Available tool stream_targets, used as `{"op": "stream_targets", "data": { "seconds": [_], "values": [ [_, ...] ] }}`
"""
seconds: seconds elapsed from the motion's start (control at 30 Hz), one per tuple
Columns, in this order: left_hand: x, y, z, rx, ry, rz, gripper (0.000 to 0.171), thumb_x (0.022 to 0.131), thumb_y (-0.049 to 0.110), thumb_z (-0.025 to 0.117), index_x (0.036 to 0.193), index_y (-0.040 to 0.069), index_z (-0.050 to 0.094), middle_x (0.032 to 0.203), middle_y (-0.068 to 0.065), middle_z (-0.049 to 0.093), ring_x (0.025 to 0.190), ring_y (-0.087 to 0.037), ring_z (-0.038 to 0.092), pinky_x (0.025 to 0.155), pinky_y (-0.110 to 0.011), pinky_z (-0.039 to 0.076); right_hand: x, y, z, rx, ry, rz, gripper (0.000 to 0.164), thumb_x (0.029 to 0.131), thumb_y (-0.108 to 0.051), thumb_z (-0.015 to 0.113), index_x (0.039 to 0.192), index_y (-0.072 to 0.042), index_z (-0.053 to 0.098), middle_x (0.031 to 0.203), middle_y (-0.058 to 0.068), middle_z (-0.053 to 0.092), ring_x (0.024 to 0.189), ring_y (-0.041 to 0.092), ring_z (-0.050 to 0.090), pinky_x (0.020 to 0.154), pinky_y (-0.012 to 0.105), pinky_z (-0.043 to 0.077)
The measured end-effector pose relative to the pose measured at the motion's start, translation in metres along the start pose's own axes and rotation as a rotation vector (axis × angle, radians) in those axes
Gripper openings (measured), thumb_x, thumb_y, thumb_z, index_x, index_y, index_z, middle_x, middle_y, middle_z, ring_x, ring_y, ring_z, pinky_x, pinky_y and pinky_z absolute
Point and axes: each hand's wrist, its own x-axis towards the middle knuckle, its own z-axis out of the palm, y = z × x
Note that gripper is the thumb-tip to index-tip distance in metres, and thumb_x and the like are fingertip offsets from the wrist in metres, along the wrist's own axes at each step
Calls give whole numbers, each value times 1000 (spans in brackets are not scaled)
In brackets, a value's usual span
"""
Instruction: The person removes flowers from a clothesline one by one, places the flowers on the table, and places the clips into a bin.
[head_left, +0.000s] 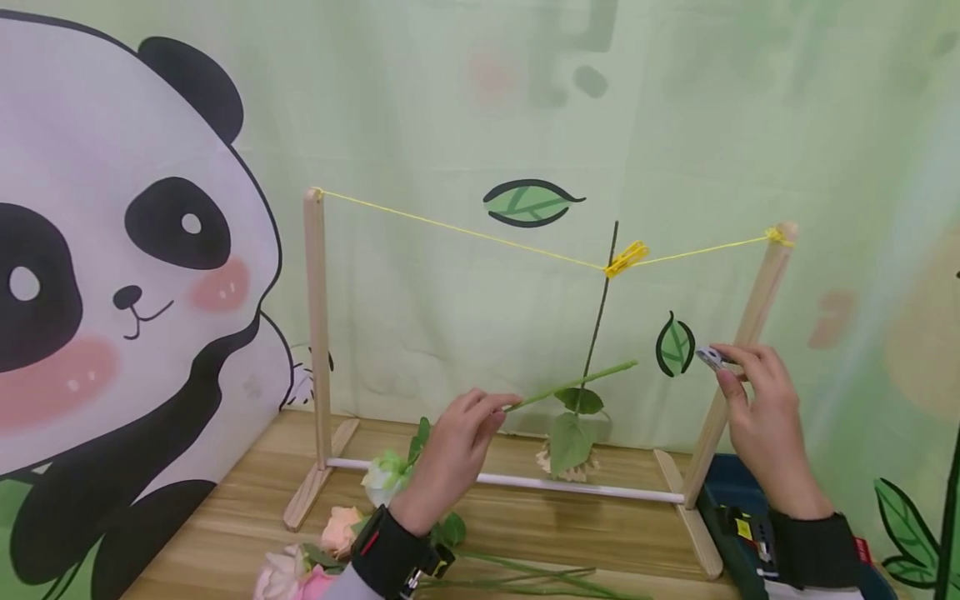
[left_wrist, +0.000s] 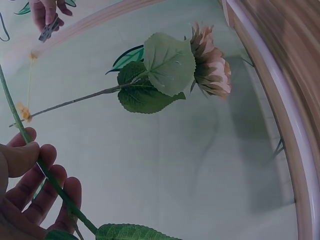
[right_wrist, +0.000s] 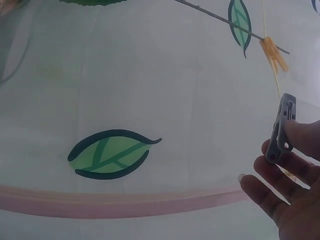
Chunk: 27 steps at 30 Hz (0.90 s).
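My left hand (head_left: pixel 453 454) pinches a green flower stem (head_left: pixel 573 385) between thumb and fingers. In the left wrist view, this stem runs down past the fingers to a green leaf (left_wrist: pixel 135 232); its bloom lies outside that view. A grey clothespin (right_wrist: pixel 283 129) is held between the thumb and fingers of my right hand (head_left: pixel 765 425), near the right post. Between the hands, a yellow clothespin (head_left: pixel 627 259) clips a dark-stemmed flower (left_wrist: pixel 212 65) upside down on the yellow string (head_left: pixel 450 225). That flower has peach petals and two broad leaves.
Wooden posts (head_left: pixel 317 333) with feet and a white crossbar (head_left: pixel 577 487) carry the string. Artificial flowers (head_left: pixel 341 531) and loose green stems (head_left: pixel 525 575) lie on the wooden table (head_left: pixel 247 508) in front. A dark blue bin (head_left: pixel 731 479) stands at right, under my right forearm. A printed curtain hangs behind.
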Motion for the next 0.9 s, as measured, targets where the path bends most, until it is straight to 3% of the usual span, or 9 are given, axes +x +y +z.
{"op": "stream_targets", "data": {
  "seconds": [0.23,0.53,0.67,0.83,0.9],
  "values": [
    [-5,-2,5,13,-34,10,31,110,17,53,137,23,66,108,0,64,92,-9,56,78,-29,46,-21,11,-3,-32,11,32,30,101,7,59,131,6,63,123,25,56,102,35,51,83,22,34],
    [-4,0,0,29,-115,26,31,109,18,55,137,24,66,106,5,63,99,-10,61,82,-28,51,-28,21,-9,-61,28,44,30,102,5,59,132,7,63,123,27,55,100,35,51,83,20,32],
    [-7,1,-5,47,-209,35,32,108,16,57,138,24,64,108,6,61,99,-11,59,85,-28,49,-30,32,-15,-88,41,69,30,103,5,58,132,7,63,124,27,55,100,33,50,81,20,32],
    [-10,5,-10,151,-371,81,33,107,13,59,139,22,63,113,3,64,102,-14,63,88,-25,50,-31,47,-29,-151,38,158,30,106,1,54,135,7,61,126,28,53,97,30,46,75,24,32],
    [-10,6,-11,170,-427,93,34,106,12,61,139,22,63,117,1,66,105,-16,65,88,-24,51,-30,52,-35,-173,22,193,31,107,-1,53,136,7,60,127,28,52,98,34,46,75,20,31]
  ]
}}
